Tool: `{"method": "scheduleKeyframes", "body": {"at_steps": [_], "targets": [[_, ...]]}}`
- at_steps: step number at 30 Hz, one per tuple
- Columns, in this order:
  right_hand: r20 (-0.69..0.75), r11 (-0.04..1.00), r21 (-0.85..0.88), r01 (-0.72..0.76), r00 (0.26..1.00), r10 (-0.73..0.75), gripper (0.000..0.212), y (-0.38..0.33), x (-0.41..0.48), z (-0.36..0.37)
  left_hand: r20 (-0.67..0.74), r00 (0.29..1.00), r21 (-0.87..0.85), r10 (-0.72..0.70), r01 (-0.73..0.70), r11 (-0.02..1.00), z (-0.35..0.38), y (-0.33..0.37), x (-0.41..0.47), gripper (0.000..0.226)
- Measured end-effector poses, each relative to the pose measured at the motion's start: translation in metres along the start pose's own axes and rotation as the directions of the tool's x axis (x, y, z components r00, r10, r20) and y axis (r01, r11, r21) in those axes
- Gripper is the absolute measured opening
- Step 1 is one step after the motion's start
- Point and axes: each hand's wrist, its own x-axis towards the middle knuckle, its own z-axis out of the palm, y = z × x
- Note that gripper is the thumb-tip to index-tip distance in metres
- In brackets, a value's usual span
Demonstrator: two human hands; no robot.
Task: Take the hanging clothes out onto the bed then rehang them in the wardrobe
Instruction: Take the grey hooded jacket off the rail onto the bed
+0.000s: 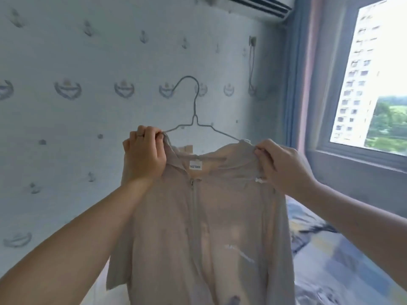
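I hold a thin beige zip-up jacket point(204, 227) up in front of me, with a white label at its neck. A grey wire hanger point(195, 111) sits inside its neck, hook pointing up and left. My left hand point(144, 156) pinches the jacket's left collar edge at the hanger's left arm. On the other side, my right hand point(284, 165) pinches the right collar edge over the hanger's right arm. The jacket's lower part hangs down out of view. The wardrobe is not in view.
Behind the jacket is a pale wall with an anchor pattern point(66, 89). The bed point(330, 260) with a blue patterned cover lies at the lower right. A window point(378, 80) with curtains is at the right, and an air conditioner point(259, 5) is mounted high up.
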Motion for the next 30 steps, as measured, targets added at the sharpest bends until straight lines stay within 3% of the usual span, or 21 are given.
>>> {"method": "scheduleKeyframes", "body": {"at_steps": [7, 19, 30], "targets": [[0.152, 0.987, -0.089, -0.135, 0.977, 0.147, 0.006, 0.046, -0.047, 0.057, 0.158, 0.987, -0.114, -0.018, 0.036, 0.993, 0.120, -0.013, -0.053, 0.012], [0.138, 0.916, -0.225, -0.333, 0.919, 0.369, 0.009, 0.091, -0.038, 0.169, 0.363, 0.926, -0.346, 0.102, 0.033, 0.938, 0.301, -0.044, -0.028, 0.024], [0.275, 0.803, -0.406, -0.437, 0.779, 0.563, 0.016, 0.161, -0.044, 0.245, 0.513, 0.849, -0.359, 0.125, 0.080, 0.930, 0.424, -0.042, -0.053, 0.024]]}}
